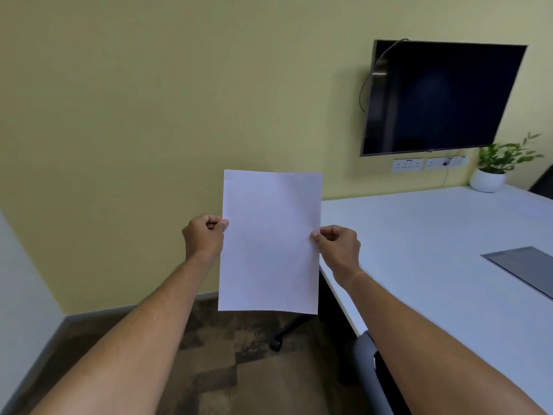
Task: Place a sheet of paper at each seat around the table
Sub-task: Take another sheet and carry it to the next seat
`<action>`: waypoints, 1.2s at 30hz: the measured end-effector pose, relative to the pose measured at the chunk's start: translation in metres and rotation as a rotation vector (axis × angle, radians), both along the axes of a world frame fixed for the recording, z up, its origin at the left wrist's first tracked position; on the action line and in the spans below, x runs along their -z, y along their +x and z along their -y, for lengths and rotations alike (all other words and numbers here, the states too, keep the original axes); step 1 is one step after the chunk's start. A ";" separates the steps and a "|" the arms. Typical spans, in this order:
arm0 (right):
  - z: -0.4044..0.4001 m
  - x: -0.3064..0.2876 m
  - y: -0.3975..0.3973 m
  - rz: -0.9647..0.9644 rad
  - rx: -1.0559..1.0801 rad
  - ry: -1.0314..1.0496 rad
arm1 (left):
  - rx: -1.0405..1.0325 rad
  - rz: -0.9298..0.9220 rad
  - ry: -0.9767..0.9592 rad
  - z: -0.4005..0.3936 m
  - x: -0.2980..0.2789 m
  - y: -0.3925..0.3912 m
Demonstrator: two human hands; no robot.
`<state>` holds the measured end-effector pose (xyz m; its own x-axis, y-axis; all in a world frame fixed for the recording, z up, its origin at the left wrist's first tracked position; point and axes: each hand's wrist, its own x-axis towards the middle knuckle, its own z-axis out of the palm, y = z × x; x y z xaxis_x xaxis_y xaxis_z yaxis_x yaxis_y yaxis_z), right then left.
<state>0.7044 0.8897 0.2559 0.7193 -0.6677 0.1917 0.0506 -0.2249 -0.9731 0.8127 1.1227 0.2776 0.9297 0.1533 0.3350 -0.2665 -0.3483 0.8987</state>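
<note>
A blank white sheet of paper (270,241) is held upright in the air in front of me, left of the table. My left hand (203,236) pinches its left edge and my right hand (339,245) pinches its right edge at about mid-height. The white table (434,235) stretches to the right, its near corner just behind the sheet's right edge. Whether there is more than one sheet in my hands cannot be told.
A dark screen (440,97) hangs on the yellow wall with sockets (408,165) below it. A potted plant (490,175) stands at the table's far end. A grey cable hatch (523,266) is set in the tabletop. A chair part (366,363) shows below the table edge.
</note>
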 end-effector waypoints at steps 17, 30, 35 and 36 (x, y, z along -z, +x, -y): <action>0.113 0.013 0.129 0.030 0.385 0.101 | 0.421 -0.021 -0.007 0.171 0.003 0.210; 0.295 0.043 0.218 0.055 0.510 0.247 | 0.594 -0.033 0.078 0.383 0.013 0.326; 0.344 0.048 0.251 0.070 0.548 0.303 | 0.650 -0.061 0.110 0.441 0.014 0.364; 0.352 0.051 0.259 0.069 0.553 0.315 | 0.658 -0.061 0.119 0.451 0.014 0.373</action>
<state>0.9633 0.5375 0.2054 0.2453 -0.9686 -0.0407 0.0735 0.0604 -0.9955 1.1854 0.6712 0.2632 0.8345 -0.4865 0.2588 -0.4072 -0.2280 0.8845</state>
